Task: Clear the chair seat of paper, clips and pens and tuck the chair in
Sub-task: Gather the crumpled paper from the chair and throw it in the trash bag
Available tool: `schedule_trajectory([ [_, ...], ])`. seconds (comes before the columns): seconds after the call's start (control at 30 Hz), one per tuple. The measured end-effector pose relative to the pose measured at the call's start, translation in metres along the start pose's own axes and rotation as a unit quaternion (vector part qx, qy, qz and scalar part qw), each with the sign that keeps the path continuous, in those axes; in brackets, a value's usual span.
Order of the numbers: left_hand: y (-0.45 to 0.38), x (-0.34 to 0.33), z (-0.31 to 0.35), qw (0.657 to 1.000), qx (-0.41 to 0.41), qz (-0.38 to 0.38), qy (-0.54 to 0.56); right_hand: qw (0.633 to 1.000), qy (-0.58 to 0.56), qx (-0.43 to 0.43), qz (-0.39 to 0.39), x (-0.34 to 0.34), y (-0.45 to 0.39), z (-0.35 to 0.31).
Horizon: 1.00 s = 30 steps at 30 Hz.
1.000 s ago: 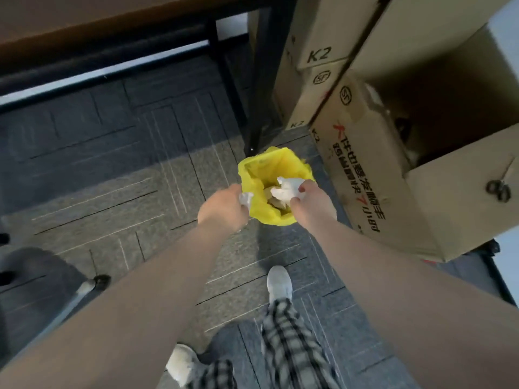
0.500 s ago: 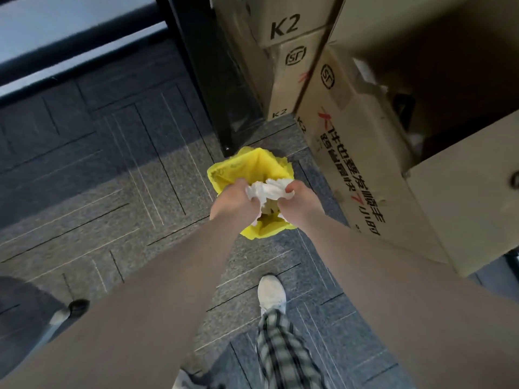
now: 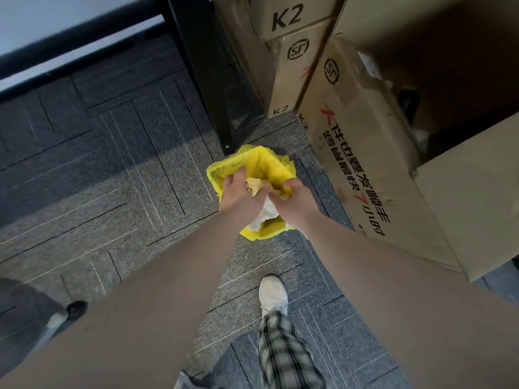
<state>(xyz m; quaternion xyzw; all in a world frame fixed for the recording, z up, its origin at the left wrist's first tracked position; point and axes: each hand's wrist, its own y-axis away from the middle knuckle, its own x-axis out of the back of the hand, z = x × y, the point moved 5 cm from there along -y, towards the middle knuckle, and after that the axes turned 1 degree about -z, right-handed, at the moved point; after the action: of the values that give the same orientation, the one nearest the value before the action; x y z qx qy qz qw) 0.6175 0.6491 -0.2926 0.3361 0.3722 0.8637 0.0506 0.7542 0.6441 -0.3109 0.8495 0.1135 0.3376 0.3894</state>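
Observation:
A small bin lined with a yellow bag [image 3: 261, 164] stands on the carpet beside a black desk leg. Both hands are down inside its mouth. My left hand [image 3: 241, 196] and my right hand [image 3: 292, 202] press together on crumpled white paper [image 3: 264, 217], which bulges out beneath them. More crumpled paper lies under the fingers inside the bag. Only a caster and base arm of the chair [image 3: 60, 317] show at the lower left; its seat is out of view.
Stacked cardboard boxes [image 3: 283, 51] and a large open carton [image 3: 373, 153] stand close on the right of the bin. The black desk leg [image 3: 207, 80] rises just behind it. My white shoe [image 3: 273, 294] is on grey carpet tiles below the bin.
Both hands have gone from above the bag down into its mouth, pushing the white paper in. The view has shifted closer to the bin and boxes.

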Motion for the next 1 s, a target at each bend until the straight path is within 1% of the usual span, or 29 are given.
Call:
schedule_trajectory([
  [0.1,-0.002,0.001,0.000,1.000,0.011,0.006,0.016,1.000,0.012,0.012,-0.003,-0.002,0.001,-0.004],
  [0.2,-0.002,0.003,-0.003,1.000,-0.002,0.006,0.005,1.000,0.021,0.023,0.002,0.000,0.003,-0.005],
  [0.3,0.000,0.009,-0.007,0.999,-0.024,-0.011,-0.035,0.999,0.043,0.027,-0.001,0.001,0.006,-0.008],
  [0.37,0.004,0.014,-0.012,0.997,-0.034,-0.031,-0.065,0.996,0.078,0.033,-0.009,0.000,0.011,-0.012],
  [0.5,0.017,0.029,-0.026,0.990,-0.040,-0.062,-0.121,0.987,0.144,0.071,-0.027,-0.002,0.028,-0.026],
  [0.6,0.030,0.050,-0.038,0.983,-0.036,-0.063,-0.170,0.976,0.190,0.095,-0.038,-0.007,0.044,-0.044],
  [0.7,0.051,0.082,-0.053,0.976,-0.028,-0.058,-0.210,0.955,0.262,0.129,-0.047,-0.018,0.059,-0.069],
  [0.8,0.077,0.117,-0.076,0.973,-0.017,-0.048,-0.227,0.921,0.346,0.168,-0.060,-0.041,0.081,-0.101],
  [0.9,0.107,0.155,-0.118,0.975,0.012,-0.035,-0.218,0.883,0.414,0.207,-0.073,-0.079,0.112,-0.135],
  [1.0,0.135,0.182,-0.160,0.977,0.039,-0.023,-0.210,0.860,0.444,0.240,-0.078,-0.116,0.142,-0.161],
])
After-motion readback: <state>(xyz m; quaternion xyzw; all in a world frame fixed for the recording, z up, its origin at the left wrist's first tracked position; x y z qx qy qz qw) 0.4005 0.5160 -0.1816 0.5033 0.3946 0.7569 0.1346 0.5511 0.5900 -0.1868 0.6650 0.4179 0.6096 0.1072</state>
